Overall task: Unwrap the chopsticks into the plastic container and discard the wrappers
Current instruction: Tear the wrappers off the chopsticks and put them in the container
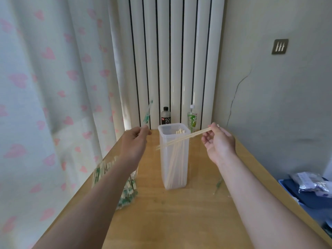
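Held, frame centre: my right grip (219, 141) pinches bare chopsticks (183, 138) slanted across the container (174, 159), left grip (136, 139) pinches the wrapper (147, 115) upper left; risk, I judge: tips miss the mouth, spilling onto the counter (179, 221).

Head camera, looking forward-down, close over table (179, 221).

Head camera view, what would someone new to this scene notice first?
Most striking is the right hand pinching bare chopsticks slanted across the tall clear plastic container at the middle of the table, which already holds several sticks. To its left, the left hand holds up a green-printed wrapper. A bag of wrapped chopsticks lies by the table's left edge.
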